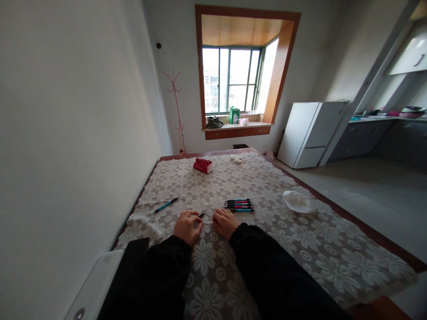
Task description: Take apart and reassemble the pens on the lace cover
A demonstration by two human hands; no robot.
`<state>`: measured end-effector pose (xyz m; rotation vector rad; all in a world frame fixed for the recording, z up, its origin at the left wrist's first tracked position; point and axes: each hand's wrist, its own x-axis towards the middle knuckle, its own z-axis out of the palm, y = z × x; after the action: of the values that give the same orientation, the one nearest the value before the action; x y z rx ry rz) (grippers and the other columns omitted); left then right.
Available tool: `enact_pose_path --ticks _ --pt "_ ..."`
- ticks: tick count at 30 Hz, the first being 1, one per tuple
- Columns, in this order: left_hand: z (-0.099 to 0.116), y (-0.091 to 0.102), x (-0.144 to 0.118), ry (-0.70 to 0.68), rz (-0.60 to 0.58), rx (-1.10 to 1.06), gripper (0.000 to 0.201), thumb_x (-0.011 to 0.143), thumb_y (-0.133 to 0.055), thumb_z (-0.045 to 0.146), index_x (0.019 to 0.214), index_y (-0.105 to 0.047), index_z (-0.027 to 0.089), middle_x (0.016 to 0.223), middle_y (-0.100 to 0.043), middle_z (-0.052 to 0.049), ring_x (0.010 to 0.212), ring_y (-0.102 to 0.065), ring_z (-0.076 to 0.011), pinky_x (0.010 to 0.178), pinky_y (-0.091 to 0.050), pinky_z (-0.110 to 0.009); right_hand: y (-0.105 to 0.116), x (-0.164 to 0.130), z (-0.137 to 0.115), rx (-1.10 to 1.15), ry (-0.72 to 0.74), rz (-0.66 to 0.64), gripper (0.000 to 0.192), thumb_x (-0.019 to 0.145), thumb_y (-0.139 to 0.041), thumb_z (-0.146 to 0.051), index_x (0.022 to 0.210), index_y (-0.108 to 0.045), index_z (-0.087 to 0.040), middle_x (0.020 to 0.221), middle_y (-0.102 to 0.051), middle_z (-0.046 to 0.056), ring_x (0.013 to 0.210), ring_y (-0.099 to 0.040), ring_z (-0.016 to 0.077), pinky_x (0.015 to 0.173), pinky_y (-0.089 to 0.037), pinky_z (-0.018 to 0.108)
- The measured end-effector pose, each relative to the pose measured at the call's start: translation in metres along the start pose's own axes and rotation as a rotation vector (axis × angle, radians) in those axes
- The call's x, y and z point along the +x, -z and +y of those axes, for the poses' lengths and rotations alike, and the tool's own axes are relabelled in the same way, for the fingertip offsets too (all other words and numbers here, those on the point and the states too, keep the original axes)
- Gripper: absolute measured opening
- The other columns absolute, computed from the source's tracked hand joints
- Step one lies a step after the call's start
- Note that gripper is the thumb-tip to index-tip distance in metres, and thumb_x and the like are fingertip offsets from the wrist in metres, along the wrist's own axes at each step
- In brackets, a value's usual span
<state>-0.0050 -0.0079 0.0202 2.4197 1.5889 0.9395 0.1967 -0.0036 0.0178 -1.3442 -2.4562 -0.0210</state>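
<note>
My left hand (187,226) rests low over the tablecloth, fingers curled in a pinch. A short black piece (201,215), looking like the end of a pen, sticks out from its fingertips. Close by on the right, my right hand (225,223) is closed with its fingertips down; what it holds, if anything, is hidden. A thin pale line shows between the two hands, too faint to name. Just beyond my right hand lies a row of several pens (237,204), black with blue or red barrels. One blue and black pen (166,205) lies alone, slanted, beyond my left hand.
A floral lace tablecloth (320,242) covers the table. Toward the far end are a red tissue pack (202,166) and a crumpled pale scrap (236,159). A white plastic bag or wrapper (297,202) lies at right. A wall (83,111) borders the left side.
</note>
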Motion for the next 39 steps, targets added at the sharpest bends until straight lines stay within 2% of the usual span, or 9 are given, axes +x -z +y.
enact_pose_path --ticks 11,20,23,27,30,35,39 --pt "0.003 -0.001 0.002 -0.151 -0.062 -0.078 0.011 0.078 -0.060 0.024 0.079 -0.072 0.025 0.103 -0.065 -0.004 0.109 -0.051 -0.0233 0.097 -0.041 -0.040 -0.006 0.001 -0.001 0.106 0.104 0.043 0.007 0.090 -0.050 -0.020 0.086 -0.056 -0.017 0.090 -0.057 0.005 0.089 -0.051 0.0193 0.075 -0.038 0.030" --pt "0.005 -0.001 0.002 -0.194 -0.094 -0.088 0.010 0.078 -0.060 0.023 0.081 -0.070 0.024 0.097 -0.067 -0.004 0.105 -0.053 -0.0229 0.093 -0.043 -0.038 -0.009 0.002 0.000 0.255 0.138 0.099 0.005 0.084 -0.055 -0.014 0.084 -0.056 -0.018 0.087 -0.057 0.004 0.086 -0.052 0.0186 0.077 -0.041 0.029" --pt "0.007 0.001 0.002 -0.163 -0.067 -0.072 0.011 0.080 -0.056 0.020 0.082 -0.066 0.023 0.093 -0.066 -0.004 0.100 -0.054 -0.0219 0.090 -0.043 -0.037 -0.006 0.001 0.003 0.396 0.093 0.195 0.008 0.085 -0.053 -0.012 0.083 -0.057 -0.019 0.085 -0.057 0.003 0.080 -0.053 0.0166 0.074 -0.042 0.027" --pt "0.007 0.003 0.002 -0.066 0.000 -0.042 0.012 0.081 -0.052 0.019 0.084 -0.063 0.021 0.090 -0.065 -0.005 0.096 -0.055 -0.0220 0.086 -0.043 -0.036 -0.001 0.001 0.012 0.569 -0.085 0.408 0.008 0.088 -0.049 -0.016 0.090 -0.056 -0.020 0.086 -0.056 0.003 0.074 -0.053 0.0146 0.070 -0.042 0.025" --pt "0.004 0.003 0.002 -0.001 0.044 -0.026 0.011 0.081 -0.051 0.018 0.084 -0.061 0.020 0.089 -0.065 -0.005 0.094 -0.055 -0.0225 0.084 -0.043 -0.036 -0.002 0.001 0.020 0.640 -0.159 0.489 0.008 0.085 -0.050 -0.017 0.090 -0.056 -0.020 0.085 -0.056 0.002 0.073 -0.053 0.0150 0.070 -0.043 0.027" --pt "0.005 0.004 0.002 0.009 0.050 -0.014 0.011 0.081 -0.050 0.019 0.084 -0.061 0.020 0.088 -0.065 -0.005 0.093 -0.055 -0.0223 0.083 -0.042 -0.035 -0.011 0.002 0.022 0.735 -0.134 0.413 0.022 0.076 -0.053 -0.012 0.097 -0.054 -0.018 0.082 -0.056 0.002 0.073 -0.054 0.0159 0.069 -0.045 0.028" --pt "0.006 0.005 0.001 -0.006 0.027 -0.002 0.012 0.082 -0.050 0.020 0.084 -0.061 0.021 0.088 -0.065 -0.005 0.093 -0.055 -0.0218 0.082 -0.041 -0.035 -0.012 0.002 0.020 0.728 -0.123 0.394 0.024 0.075 -0.053 -0.010 0.098 -0.053 -0.018 0.082 -0.056 0.002 0.074 -0.054 0.0154 0.070 -0.046 0.028"
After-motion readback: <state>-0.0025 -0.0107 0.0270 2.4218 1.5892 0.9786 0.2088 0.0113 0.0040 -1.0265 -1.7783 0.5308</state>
